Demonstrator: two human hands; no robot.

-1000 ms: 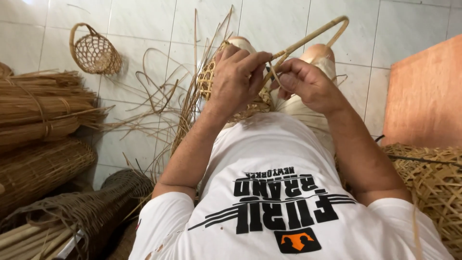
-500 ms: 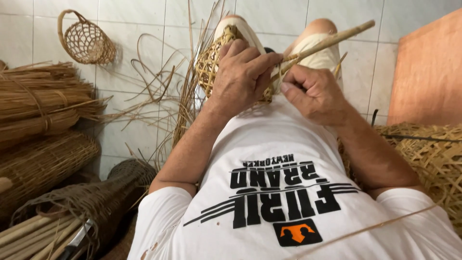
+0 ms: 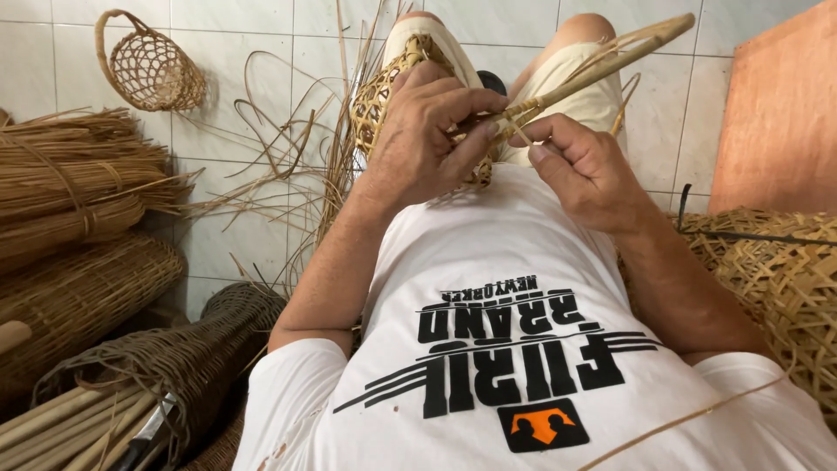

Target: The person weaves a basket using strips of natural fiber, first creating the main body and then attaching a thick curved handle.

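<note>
Fingers of the left hand (image 3: 427, 139) close over the rim of a small half-woven basket (image 3: 384, 92), pinning it and a thin strip against the lap. The right hand (image 3: 584, 170) pinches the same spot from the other side, thumb and forefinger together on the strip where it meets the cane handle (image 3: 602, 65), which slants up and to the right. The basket rests between the knees, on the pale shorts (image 3: 593, 96), loose weaving ends fanning out to its left. The step looks like binding the handle to the rim; the next move probably calls for a steady pull on the strip while the left hand keeps the joint from slipping. The floor (image 3: 244, 235) is white tile. A finished little basket (image 3: 153, 65) lies at upper left, bundles of reed (image 3: 70, 187) are stacked along the left, and a large woven mat or basket (image 3: 776, 270) sits at right beside an orange board (image 3: 776, 113).
</note>
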